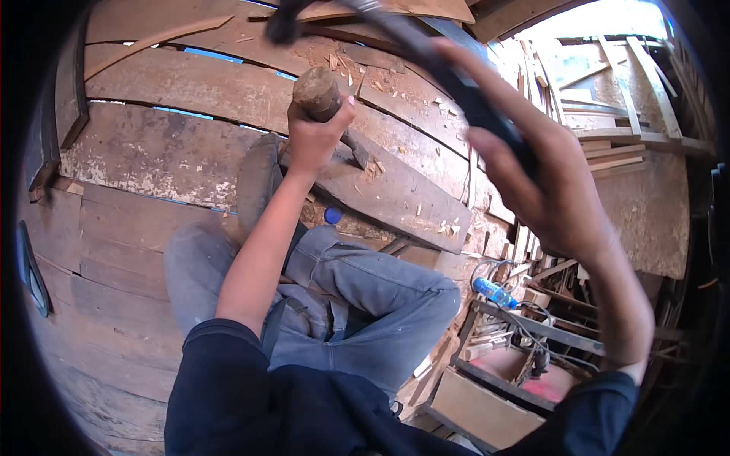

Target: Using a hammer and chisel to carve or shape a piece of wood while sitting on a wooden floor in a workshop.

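My left hand (313, 144) is closed around the thick round wooden handle of a chisel (316, 90). The chisel's dark blade slants down to a thick wooden plank (411, 199), where pale chips lie around its tip. Raised on the right, my right hand (544, 171) grips the dark handle of a hammer (449, 80). The hammer's head is up at the top of the view, above and apart from the chisel, and slightly blurred. My crossed legs in grey trousers are close beside the plank.
Worn floorboards (137, 152) with gaps spread to the left, with wood shavings scattered farther off. A blue bottle cap (332, 216) lies by the plank. To the right are a plastic bottle (494, 292), cables, a box-like frame (487, 410) with wood scraps, and stacked timber (617, 156).
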The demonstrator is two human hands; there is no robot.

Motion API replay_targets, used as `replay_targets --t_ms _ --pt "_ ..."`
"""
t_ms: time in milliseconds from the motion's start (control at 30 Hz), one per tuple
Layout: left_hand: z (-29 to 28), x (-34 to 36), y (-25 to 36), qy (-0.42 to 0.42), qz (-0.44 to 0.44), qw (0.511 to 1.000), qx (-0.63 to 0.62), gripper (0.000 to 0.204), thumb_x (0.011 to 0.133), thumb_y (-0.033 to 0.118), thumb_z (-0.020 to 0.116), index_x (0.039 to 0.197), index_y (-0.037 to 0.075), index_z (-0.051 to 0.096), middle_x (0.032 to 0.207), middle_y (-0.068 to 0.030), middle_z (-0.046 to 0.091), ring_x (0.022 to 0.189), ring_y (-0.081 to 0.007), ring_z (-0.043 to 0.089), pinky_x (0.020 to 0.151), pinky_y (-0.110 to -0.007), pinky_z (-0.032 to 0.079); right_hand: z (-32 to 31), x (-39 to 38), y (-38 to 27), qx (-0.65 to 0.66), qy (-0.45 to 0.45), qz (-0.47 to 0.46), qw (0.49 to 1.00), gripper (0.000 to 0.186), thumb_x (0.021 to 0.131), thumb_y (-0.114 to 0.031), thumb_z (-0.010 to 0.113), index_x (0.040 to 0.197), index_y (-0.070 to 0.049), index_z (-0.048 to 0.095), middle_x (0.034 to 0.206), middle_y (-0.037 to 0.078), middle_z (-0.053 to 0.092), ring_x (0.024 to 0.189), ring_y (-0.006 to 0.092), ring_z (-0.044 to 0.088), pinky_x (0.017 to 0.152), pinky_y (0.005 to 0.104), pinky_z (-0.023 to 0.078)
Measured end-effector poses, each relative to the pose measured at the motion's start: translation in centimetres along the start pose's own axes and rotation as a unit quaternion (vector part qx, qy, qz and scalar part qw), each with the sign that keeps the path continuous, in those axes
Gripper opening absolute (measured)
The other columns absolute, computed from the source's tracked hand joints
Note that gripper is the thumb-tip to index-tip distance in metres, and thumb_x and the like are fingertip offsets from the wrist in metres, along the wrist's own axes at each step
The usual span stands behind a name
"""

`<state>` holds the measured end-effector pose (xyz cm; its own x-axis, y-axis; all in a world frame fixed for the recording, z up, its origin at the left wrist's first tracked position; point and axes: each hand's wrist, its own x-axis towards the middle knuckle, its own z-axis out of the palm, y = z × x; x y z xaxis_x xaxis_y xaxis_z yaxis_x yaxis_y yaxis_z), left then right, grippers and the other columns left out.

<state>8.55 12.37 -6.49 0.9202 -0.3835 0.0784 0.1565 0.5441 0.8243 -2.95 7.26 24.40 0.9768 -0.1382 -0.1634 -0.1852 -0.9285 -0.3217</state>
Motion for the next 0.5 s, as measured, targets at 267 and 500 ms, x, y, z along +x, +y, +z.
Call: replay_targets --t_ms 267,500 --pt "-1.3 0.8 -0.4 -0.004 -0.016 0.988 -0.152 0.010 0.088 0.004 0.070 0.090 0.004 0.060 0.080 -0.0017 0.064 0.068 -0.0113 0.060 0.065 -0.029 0.051 10.0 -13.1 7.6 0.333 0.237 0.278 0.869 0.059 0.108 -0.024 0.044 0.161 -0.015 0.018 0.053 -0.004 0.041 0.036 0.0069 0.038 0.033 0.0253 0.033" --pt "-3.5 1.5 -2.0 -0.009 -0.075 0.959 -0.272 0.016 0.091 0.002 0.063 0.100 0.010 0.052 0.082 -0.0047 0.054 0.073 -0.0146 0.052 0.073 -0.037 0.049 22.8 -24.7 10.2 0.434 0.209 0.506 0.715 0.058 0.108 -0.020 0.044 0.161 -0.020 0.020 0.058 0.001 0.043 0.038 0.0099 0.042 0.034 0.0253 0.038"
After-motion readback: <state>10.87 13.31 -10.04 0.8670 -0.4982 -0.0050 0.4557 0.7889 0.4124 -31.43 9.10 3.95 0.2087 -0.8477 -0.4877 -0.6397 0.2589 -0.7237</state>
